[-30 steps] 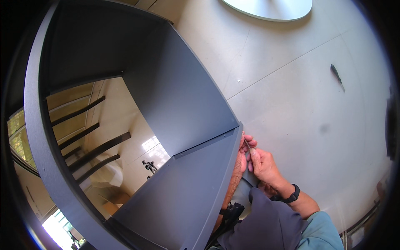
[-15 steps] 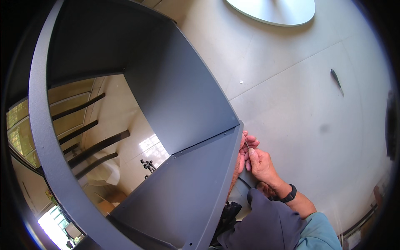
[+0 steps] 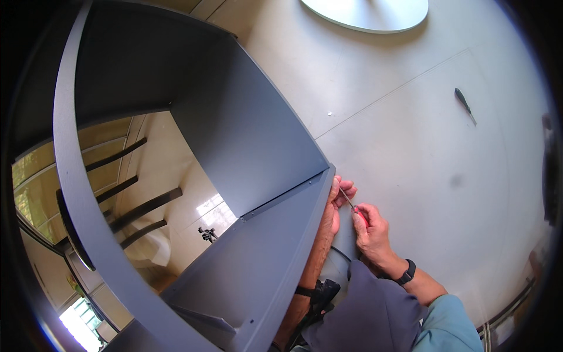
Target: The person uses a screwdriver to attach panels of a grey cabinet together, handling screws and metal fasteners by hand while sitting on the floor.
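My right hand (image 3: 373, 234), with a black band on its wrist, is wrapped round the red handle of a screwdriver (image 3: 360, 216). Its thin metal shaft slants up and left to the outer edge of a dark grey metal cabinet frame (image 3: 258, 258). There my left hand (image 3: 338, 199) has its fingers curled about the shaft's tip; what they pinch is too small to make out. The frame's edge partly covers that hand, and its forearm runs down along the panel's outer side.
A second, dark-handled screwdriver (image 3: 465, 104) lies on the pale floor to the right. At the top stands a round white base (image 3: 375, 23). Dark curved legs (image 3: 146, 210) and a small black clamp-like object (image 3: 207, 234) show through the frame's opening. A small white bit (image 3: 330, 114) lies on the floor.
My right hand has drawn back a little down and right from the left, so the red handle and more of the shaft now show. The view has shifted slightly.
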The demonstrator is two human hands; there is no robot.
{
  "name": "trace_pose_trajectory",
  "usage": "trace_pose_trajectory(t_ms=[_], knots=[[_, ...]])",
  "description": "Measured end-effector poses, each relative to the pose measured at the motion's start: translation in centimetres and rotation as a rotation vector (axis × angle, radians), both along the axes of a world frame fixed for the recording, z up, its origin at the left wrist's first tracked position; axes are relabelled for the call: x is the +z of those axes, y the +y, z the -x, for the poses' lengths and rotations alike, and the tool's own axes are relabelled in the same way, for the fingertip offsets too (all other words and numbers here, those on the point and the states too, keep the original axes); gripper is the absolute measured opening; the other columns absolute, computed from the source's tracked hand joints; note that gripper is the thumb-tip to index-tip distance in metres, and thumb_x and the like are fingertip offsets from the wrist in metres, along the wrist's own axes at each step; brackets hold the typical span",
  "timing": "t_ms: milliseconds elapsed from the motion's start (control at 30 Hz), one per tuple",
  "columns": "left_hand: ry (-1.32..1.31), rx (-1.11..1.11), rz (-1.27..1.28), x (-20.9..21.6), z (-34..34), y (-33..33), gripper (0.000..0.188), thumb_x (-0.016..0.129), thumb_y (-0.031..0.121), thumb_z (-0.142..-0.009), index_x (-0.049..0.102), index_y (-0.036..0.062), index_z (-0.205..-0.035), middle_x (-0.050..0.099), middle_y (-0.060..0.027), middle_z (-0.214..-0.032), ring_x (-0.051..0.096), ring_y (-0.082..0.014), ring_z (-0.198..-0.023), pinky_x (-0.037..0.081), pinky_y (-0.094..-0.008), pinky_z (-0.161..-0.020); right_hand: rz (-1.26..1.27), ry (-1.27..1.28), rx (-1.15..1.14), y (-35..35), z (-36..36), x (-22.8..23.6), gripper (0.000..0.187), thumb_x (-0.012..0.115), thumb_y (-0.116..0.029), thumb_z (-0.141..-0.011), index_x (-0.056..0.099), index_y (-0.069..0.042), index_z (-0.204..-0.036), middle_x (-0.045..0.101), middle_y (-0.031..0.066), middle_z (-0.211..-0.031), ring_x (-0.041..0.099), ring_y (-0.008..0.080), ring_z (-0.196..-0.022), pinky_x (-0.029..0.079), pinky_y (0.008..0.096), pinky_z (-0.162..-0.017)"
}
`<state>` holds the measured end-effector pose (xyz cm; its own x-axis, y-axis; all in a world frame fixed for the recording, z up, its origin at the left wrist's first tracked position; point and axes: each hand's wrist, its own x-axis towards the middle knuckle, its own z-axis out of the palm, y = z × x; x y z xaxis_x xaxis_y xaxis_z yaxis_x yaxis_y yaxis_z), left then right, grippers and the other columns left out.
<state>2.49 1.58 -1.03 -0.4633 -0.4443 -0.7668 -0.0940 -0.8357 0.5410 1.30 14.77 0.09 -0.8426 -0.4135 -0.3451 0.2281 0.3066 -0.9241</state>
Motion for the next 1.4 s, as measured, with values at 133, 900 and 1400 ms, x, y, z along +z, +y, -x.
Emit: trace_pose_trajectory(t_ms=[133,900,1400], knots=[[0.004,-0.044,0.016,0.0,1.2,-0.3,0.019,0.07,0.015,-0.088,0.062,0.0033,-0.1,0.067,-0.0117,-0.085,0.067,-0.0251,-0.076,0.057,-0.0388,-0.071,0.04,-0.123,-0.003,0.2,-0.6,-0.9,0.017,0.058,-0.011,-0.094,0.058,0.0,-0.107,0.062,0.0107,-0.072,0.06,0.0169,-0.061,0.049,0.0292,-0.058],[0.079,-0.099,-0.039,-0.3,0.7,-2.3,0.019,0.063,0.016,-0.092,0.062,0.0035,-0.106,0.068,-0.0143,-0.096,0.068,-0.0297,-0.082,0.057,-0.0436,-0.077,0.033,-0.22,-0.116,-1.2,1.2,0.5,0.028,0.053,-0.023,-0.099,0.065,0.001,-0.094,0.053,0.0008,-0.06,0.048,0.0081,-0.056,0.04,0.0272,-0.05],[0.086,-0.102,-0.053,-0.8,0.8,-2.3,0.016,0.064,0.017,-0.092,0.062,0.0053,-0.102,0.066,-0.0119,-0.095,0.066,-0.0285,-0.082,0.056,-0.0433,-0.078,-0.048,0.001,-0.092,-1.1,1.6,1.2,0.028,0.051,-0.022,-0.099,0.064,0.0,-0.089,0.055,0.0105,-0.059,0.055,0.0184,-0.052,0.043,0.0336,-0.051]])
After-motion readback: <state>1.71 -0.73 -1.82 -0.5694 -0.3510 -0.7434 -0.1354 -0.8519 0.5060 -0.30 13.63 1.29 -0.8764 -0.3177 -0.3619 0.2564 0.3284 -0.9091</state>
